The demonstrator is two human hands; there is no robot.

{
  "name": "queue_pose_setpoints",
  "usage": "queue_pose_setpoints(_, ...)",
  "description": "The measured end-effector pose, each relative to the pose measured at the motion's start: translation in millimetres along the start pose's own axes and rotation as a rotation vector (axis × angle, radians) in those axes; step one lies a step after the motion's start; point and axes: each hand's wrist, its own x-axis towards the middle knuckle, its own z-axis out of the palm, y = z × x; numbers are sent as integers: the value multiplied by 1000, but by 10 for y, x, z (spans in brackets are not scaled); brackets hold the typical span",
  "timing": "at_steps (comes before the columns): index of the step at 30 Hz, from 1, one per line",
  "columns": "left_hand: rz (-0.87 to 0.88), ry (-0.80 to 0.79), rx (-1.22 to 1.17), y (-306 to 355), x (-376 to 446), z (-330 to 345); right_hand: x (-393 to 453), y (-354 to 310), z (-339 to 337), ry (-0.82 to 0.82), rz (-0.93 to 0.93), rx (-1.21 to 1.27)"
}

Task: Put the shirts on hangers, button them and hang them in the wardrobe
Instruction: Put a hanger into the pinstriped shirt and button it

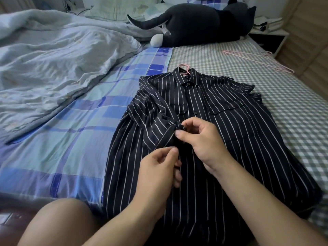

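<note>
Shirt (221, 107) on bed (71, 139); left hand (159, 167) and right hand (200, 137) pinch its placket.

Left hand (160, 166), right hand (198, 137), both pinching

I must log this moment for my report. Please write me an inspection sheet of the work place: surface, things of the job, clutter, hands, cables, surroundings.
Surface: bed, checked sheet on the right, blue plaid sheet on the left.
Job's things: striped shirt lies flat on a pink hanger, upper buttons closed; spare hangers lie at the far right.
Clutter: crumpled quilt; dark plush toy.
Hands: left hand pinches the shirt front; right hand pinches the fabric a little higher.
Cables: some wires at the head of the bed, too small to identify.
Surroundings: nightstand; wooden panel on the right.
</note>
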Motion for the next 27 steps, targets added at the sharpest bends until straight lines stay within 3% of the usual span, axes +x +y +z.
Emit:
queue_pose_setpoints(2, -92, 44, -165, -15, 57, -9, -41, -12, 21, -19, 16, 13)
queue_pose_setpoints(5, -21, 61, -324, 3, 110, 21, -96, -21, 103, -13, 13, 1)
queue_pose_setpoints(10, 58, 128, -350, 28, 175, 49, -143, 29, 299, 15, 30, -25)
queue_pose_setpoints(20, 390, 140, 223, 150, 235, -182, -156, 9, 229, -53, -28, -106)
queue_pose_setpoints(27, 380, 215, 241, 100, 301, -247, -165, -36, 216, -81, -41, -163)
